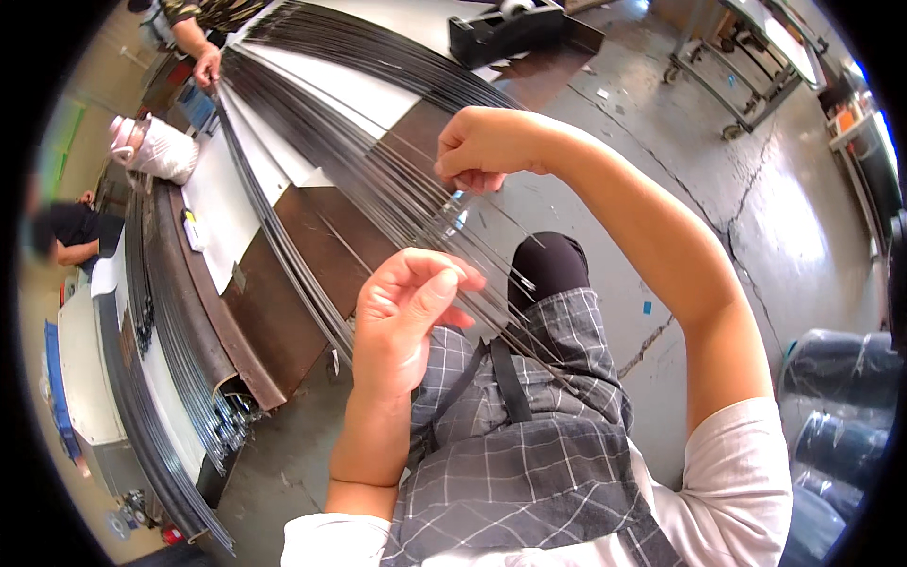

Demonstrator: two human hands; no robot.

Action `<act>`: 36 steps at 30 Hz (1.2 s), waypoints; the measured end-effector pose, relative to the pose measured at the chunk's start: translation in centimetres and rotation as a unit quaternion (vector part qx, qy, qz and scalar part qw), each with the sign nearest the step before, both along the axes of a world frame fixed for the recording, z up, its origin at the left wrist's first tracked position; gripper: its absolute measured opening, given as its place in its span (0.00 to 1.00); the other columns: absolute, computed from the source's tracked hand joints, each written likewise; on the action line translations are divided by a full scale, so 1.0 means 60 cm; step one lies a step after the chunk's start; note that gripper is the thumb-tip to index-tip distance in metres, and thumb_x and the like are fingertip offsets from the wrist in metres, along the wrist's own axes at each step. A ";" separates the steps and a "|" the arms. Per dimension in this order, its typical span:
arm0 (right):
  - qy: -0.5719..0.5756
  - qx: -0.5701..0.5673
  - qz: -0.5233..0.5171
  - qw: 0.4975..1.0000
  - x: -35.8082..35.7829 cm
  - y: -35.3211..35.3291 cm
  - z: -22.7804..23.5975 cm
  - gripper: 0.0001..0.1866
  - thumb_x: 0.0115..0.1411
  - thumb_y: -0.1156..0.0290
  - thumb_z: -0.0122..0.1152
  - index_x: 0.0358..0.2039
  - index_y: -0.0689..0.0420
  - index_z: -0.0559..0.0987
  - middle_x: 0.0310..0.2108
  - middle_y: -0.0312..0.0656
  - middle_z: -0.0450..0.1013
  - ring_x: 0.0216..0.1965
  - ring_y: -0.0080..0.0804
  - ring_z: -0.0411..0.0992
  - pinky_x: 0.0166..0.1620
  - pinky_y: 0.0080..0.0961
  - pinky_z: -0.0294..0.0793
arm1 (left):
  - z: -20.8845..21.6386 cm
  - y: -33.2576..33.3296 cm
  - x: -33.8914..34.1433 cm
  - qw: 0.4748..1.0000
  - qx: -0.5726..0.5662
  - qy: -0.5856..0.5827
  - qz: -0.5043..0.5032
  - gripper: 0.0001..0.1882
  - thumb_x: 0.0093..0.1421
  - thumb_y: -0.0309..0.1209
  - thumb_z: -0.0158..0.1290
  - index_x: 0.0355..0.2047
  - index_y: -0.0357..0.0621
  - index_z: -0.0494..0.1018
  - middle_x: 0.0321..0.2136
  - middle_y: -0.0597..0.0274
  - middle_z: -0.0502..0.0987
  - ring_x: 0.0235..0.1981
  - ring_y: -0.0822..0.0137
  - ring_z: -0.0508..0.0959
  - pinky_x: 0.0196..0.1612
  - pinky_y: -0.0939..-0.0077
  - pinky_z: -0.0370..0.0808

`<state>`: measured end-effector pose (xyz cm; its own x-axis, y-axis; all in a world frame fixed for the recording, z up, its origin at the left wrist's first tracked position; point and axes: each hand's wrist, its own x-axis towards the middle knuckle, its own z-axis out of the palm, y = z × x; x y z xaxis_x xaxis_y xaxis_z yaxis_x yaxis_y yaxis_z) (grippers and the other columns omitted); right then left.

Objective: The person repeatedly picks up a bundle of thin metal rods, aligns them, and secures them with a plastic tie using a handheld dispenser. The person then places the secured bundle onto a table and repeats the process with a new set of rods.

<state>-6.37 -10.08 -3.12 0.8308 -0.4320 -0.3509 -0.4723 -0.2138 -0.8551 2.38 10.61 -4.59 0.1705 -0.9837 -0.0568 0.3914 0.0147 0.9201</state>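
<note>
A fan of long, thin dark rods (pixel 350 175) runs from the far left across the table toward my lap, with loose ends near my knee. My left hand (pixel 406 298) is above the near part of the rods, its fingers curled and the thumb against them. Beyond it, my right hand (pixel 480 149) is pinched closed over the rods' right side. A small shiny, bluish-clear piece (pixel 459 210) shows just below the right fingers; whether they grip it is unclear. Both sets of fingertips are partly hidden. Nearer the left lies a separate rod bundle (pixel 274 231).
A co-worker's hand (pixel 206 68) grips the rods' far end. A black tape dispenser (pixel 505 30) stands at the back. Left are a white-wrapped bottle (pixel 159 148), a small white-and-yellow tube (pixel 193 231) and more rods (pixel 179 378). A wheeled cart (pixel 756 66) stands far right; plastic-wrapped rolls (pixel 836 373) lie nearer.
</note>
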 end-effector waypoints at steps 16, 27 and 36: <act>-0.090 0.146 -0.027 0.985 -0.044 0.027 -0.018 0.08 0.52 0.67 0.57 0.26 0.59 0.76 0.22 0.34 0.70 0.23 0.19 0.68 0.26 0.16 0.68 | 0.032 -0.049 -0.013 0.965 0.199 0.000 -0.169 0.08 0.59 0.34 0.51 0.34 0.44 0.70 0.31 0.65 0.75 0.34 0.74 0.76 0.28 0.80 0.76; -0.121 0.187 -0.037 0.974 -0.047 0.034 -0.015 0.08 0.51 0.68 0.59 0.26 0.60 0.76 0.21 0.33 0.68 0.21 0.18 0.65 0.24 0.15 0.67 | 0.023 -0.074 -0.011 0.952 0.222 -0.040 -0.206 0.08 0.60 0.34 0.51 0.34 0.44 0.70 0.31 0.66 0.75 0.34 0.74 0.76 0.28 0.80 0.76; -0.123 0.186 -0.044 0.974 -0.045 0.034 -0.016 0.08 0.50 0.69 0.59 0.25 0.60 0.76 0.20 0.34 0.68 0.21 0.18 0.65 0.24 0.14 0.66 | 0.012 -0.075 -0.011 0.954 0.218 -0.013 -0.206 0.06 0.59 0.32 0.51 0.33 0.43 0.70 0.31 0.65 0.75 0.33 0.73 0.77 0.26 0.81 0.77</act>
